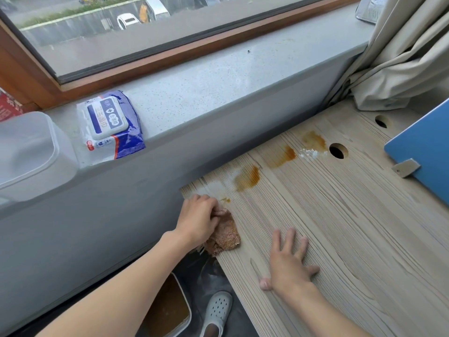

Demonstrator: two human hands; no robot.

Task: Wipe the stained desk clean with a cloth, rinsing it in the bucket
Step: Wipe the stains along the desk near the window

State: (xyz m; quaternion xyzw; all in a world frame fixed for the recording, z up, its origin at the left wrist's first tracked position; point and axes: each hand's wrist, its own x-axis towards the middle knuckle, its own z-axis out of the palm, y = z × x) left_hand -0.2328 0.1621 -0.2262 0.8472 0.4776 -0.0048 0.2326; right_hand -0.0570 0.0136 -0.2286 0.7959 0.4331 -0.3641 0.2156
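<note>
1. You are in the wiping step. Your left hand (199, 215) curls round the bunched top of the brown cloth (224, 235), pressing it onto the desk (340, 227) at the end corner, well away from the cable hole (337, 151).
2. Your right hand (289, 261) lies flat on bare wood with its fingers spread. It holds nothing and sits near the cloth, on the hole's side of it.
3. The cloth's long axis runs from the wall end back toward you, crosswise to the line leading to the hole. The gripped end points at the wall, and the loose end reaches the desk's edge.
4. An orange speck (226, 199) sits just beside your knuckles. Three orange-brown stains (247, 178) line up toward the hole, the last just beside it, with white grains (309, 153) there too.
5. Your next stroke probably has to carry the cloth toward the hole. The cloth looks soiled, so a rinse may be due. The bucket (170, 310) stands below the desk end, farther from the hole than the cloth, and its water is murky.
</note>
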